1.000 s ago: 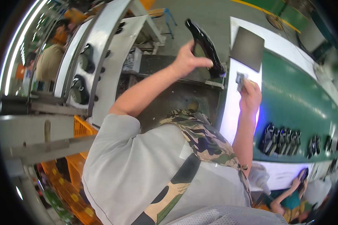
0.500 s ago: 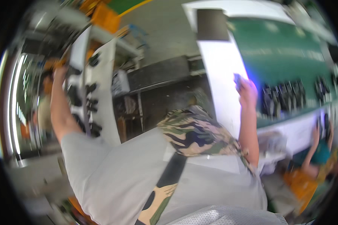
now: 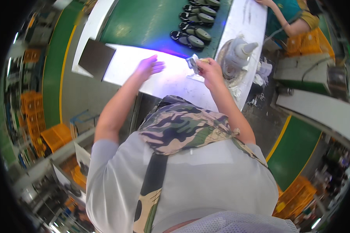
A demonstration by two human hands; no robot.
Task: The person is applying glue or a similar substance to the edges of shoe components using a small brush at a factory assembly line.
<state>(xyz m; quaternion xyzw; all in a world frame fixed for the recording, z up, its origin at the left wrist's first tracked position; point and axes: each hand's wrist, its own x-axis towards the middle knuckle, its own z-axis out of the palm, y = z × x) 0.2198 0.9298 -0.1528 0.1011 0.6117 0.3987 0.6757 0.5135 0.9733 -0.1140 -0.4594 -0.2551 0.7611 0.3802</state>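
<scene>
My right hand [image 3: 210, 72] is closed on a small pale grey-and-white object [image 3: 192, 64], its kind unclear, with a yellowish bit showing by the fingers. It hovers over a brightly lit white tabletop [image 3: 124, 66]. My left hand [image 3: 148, 68], smeared a little by motion, is empty above the same tabletop, its fingers stretched out. Beyond the tabletop, several black shoes [image 3: 187, 40] with grey-green insides lie in a row on a green belt [image 3: 144, 27]. Right of my right hand stands a white squeeze bottle [image 3: 239, 52] with a cone-shaped nozzle.
A dark square board [image 3: 96, 59] overhangs the tabletop's left end. At the far right another person's arm [image 3: 280, 19] reaches to the table, beside an orange crate [image 3: 309, 40]. More orange crates [image 3: 32, 105] are stacked at left. A yellow floor line [image 3: 63, 77] borders a green walkway.
The view has swung from the side racks to the belt. My left hand has left the rack area and come over the white tabletop. My right hand still grips the small object.
</scene>
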